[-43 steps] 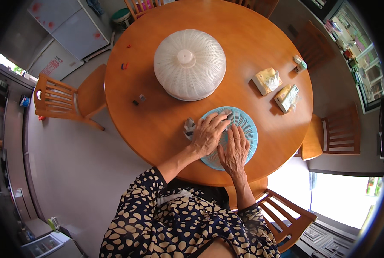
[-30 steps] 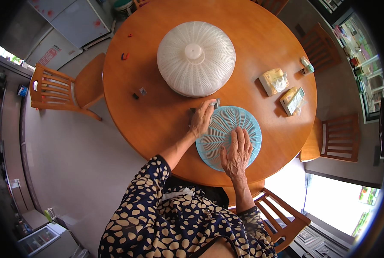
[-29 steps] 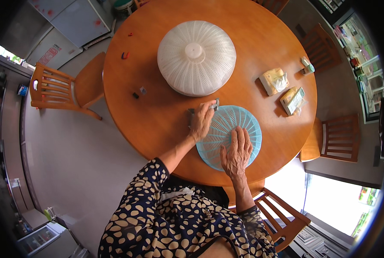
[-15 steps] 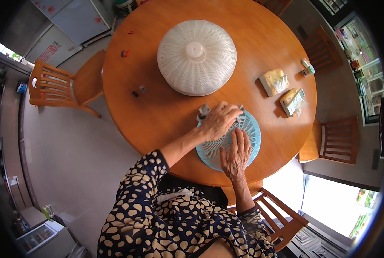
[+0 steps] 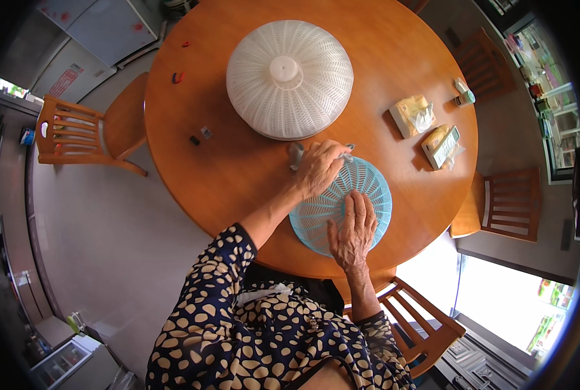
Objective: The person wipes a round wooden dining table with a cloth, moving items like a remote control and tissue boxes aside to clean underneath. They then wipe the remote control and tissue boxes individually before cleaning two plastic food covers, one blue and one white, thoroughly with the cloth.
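A round, light-blue plastic basket [image 5: 313,224] with an openwork pattern lies on the wooden table, close to my body. At its far left rim, my left hand [image 5: 319,170] is closed over a grey cloth [image 5: 296,155], whose ends stick out on both sides of the fingers. My right hand [image 5: 353,233] rests flat on the near right part of the basket, fingers stretched forward and holding nothing. Just beyond my left hand stands a large white domed mesh food cover [image 5: 257,78].
Two tissue packs [image 5: 412,117] and a small bottle [image 5: 464,97] stand on the table's right side. Small red-and-dark items [image 5: 177,78] and a little black piece [image 5: 194,140] lie at the left. Wooden chairs [image 5: 126,117] surround the round table [image 5: 251,240].
My left hand and the cloth have shifted slightly left and away from me along the basket's far rim. My right hand stays flat on the basket. The whole view has shifted a little.
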A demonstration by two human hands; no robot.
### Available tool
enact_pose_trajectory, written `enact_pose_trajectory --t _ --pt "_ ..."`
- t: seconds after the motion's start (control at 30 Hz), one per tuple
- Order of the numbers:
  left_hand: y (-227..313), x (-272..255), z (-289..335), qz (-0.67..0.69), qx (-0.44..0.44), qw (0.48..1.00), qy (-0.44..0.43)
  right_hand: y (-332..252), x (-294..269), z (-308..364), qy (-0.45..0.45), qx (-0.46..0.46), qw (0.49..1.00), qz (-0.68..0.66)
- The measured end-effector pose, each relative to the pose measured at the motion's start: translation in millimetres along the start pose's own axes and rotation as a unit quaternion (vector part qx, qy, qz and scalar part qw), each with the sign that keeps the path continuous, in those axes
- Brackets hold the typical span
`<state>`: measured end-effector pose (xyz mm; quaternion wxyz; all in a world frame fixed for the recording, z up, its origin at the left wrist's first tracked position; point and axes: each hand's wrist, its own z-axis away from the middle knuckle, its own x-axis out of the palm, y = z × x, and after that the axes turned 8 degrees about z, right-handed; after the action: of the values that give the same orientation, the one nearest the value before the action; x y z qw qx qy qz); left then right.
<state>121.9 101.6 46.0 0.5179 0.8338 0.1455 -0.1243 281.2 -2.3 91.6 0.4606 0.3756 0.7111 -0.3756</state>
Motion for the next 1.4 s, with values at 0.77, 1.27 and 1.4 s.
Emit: enact_pose_trajectory --t 0.77,1.27,1.4 --pt "23.6 -30.1 39.3 0.028 -0.024 0.999 0.024 0.4 -0.3 2.2 -0.013 -0.018 1.0 -0.01" --pt "64.1 2.1 147.7 0.017 -0.153 0.966 0.209 0.7 3.2 1.5 0.011 -0.019 1.0 -0.017" --pt "87.5 -15.5 113.8 -0.133 -0.037 0.985 0.102 1.3 0.9 1.0 0.025 -0.01 0.998 -0.055"
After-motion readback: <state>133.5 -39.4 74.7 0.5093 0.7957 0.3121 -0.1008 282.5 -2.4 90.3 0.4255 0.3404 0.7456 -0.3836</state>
